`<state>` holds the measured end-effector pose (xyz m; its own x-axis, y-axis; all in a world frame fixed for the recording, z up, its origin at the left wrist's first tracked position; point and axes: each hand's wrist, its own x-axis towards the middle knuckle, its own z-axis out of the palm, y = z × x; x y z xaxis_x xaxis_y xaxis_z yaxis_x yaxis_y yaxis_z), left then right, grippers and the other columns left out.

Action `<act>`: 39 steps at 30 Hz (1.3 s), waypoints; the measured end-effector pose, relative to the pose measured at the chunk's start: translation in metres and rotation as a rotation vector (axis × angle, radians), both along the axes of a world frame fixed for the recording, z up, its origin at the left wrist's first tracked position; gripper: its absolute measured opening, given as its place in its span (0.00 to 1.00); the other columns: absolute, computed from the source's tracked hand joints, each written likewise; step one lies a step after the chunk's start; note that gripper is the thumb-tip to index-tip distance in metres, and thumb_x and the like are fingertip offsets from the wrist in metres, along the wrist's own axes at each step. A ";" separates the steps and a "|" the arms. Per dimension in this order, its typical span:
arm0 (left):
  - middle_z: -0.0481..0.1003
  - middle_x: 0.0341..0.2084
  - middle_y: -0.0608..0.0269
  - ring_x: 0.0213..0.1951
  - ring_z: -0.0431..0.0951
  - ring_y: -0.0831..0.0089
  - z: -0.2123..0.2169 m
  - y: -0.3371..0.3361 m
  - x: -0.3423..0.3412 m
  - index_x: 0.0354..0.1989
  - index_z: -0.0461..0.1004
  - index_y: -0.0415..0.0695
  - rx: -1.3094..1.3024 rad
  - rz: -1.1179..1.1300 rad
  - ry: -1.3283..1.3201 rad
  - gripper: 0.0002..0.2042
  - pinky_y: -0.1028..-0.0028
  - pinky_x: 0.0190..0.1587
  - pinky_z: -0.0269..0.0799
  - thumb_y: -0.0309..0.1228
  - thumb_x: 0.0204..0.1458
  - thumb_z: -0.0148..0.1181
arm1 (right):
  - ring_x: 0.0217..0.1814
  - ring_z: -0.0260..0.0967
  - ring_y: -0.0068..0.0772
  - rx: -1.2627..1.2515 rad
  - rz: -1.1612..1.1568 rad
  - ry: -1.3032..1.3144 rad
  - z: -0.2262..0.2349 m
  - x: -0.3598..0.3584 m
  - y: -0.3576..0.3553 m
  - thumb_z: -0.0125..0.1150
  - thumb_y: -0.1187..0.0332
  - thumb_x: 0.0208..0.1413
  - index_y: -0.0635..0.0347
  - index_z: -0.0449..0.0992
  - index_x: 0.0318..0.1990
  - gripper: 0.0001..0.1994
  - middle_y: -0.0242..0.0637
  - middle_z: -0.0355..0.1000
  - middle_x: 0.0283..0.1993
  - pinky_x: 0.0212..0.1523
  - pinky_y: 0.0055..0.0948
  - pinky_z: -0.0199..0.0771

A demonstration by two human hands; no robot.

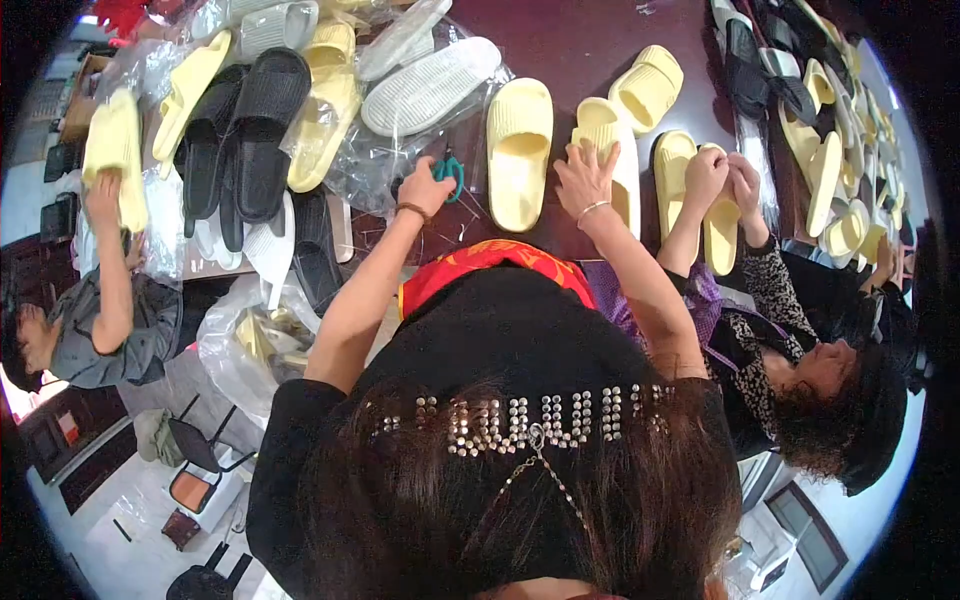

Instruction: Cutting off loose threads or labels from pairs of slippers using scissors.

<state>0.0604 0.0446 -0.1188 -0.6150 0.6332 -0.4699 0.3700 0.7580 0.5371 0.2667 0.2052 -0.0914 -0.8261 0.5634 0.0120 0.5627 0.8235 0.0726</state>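
My left hand is curled closed on the table, right beside a pair of teal-handled scissors. Whatever its fingers hold, if anything, is hidden. With fingers spread, my right hand rests on the left edge of a pale yellow slipper, which lies toe-up on the dark red table. Between my hands lies another pale yellow slipper, sole down, touched by neither hand. Beyond the right hand, one more yellow slipper lies at an angle.
Black slippers, white slippers and clear plastic bags crowd the left side. A co-worker's hands are over yellow slippers on the right. Another person's hand holds a yellow slipper at far left. More slippers pile up at far right.
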 end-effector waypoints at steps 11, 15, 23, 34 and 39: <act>0.70 0.27 0.65 0.28 0.71 0.78 0.057 -0.028 0.016 0.43 0.65 0.37 0.520 -0.051 -0.930 0.16 0.81 0.29 0.65 0.29 0.44 0.53 | 0.41 0.65 0.33 -0.277 -0.050 0.205 0.013 0.013 0.008 0.51 0.62 0.47 0.51 0.74 0.29 0.07 0.29 0.70 0.29 0.58 0.54 0.38; 0.70 0.26 0.66 0.28 0.69 0.80 0.059 0.004 0.016 0.37 0.68 0.38 0.316 -0.462 -0.880 0.13 0.81 0.30 0.65 0.30 0.42 0.55 | 0.34 0.68 0.35 -0.346 -0.076 0.376 0.016 0.019 0.008 0.50 0.62 0.49 0.54 0.74 0.30 0.08 0.33 0.71 0.27 0.56 0.48 0.44; 0.69 0.20 0.67 0.22 0.68 0.82 0.040 0.067 0.031 0.31 0.68 0.37 0.482 -0.678 -0.649 0.11 0.78 0.25 0.65 0.30 0.40 0.56 | 0.30 0.68 0.40 -0.387 -0.063 0.468 0.028 0.030 0.005 0.50 0.64 0.49 0.57 0.73 0.30 0.09 0.40 0.71 0.28 0.44 0.40 0.59; 0.71 0.20 0.65 0.22 0.70 0.81 0.069 0.040 -0.037 0.33 0.69 0.37 0.596 -0.294 -0.504 0.11 0.80 0.25 0.65 0.31 0.42 0.57 | 0.27 0.67 0.28 -1.408 -0.409 0.946 0.091 0.036 -0.038 0.51 0.72 0.49 0.63 0.71 0.32 0.05 0.35 0.70 0.28 0.32 0.30 0.68; 0.71 0.21 0.67 0.22 0.70 0.81 0.104 0.045 -0.062 0.36 0.69 0.38 0.639 -0.309 -0.342 0.13 0.80 0.24 0.65 0.32 0.44 0.58 | 0.39 0.66 0.35 -1.032 0.675 0.538 0.068 -0.064 -0.082 0.53 0.62 0.49 0.62 0.71 0.36 0.12 0.36 0.70 0.34 0.43 0.34 0.64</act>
<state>-0.0017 0.0895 -0.0148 -0.2540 0.9631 -0.0889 0.2489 0.1540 0.9562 0.2024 0.1230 -0.0232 -0.9708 -0.0002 0.2400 -0.2089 0.4929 -0.8446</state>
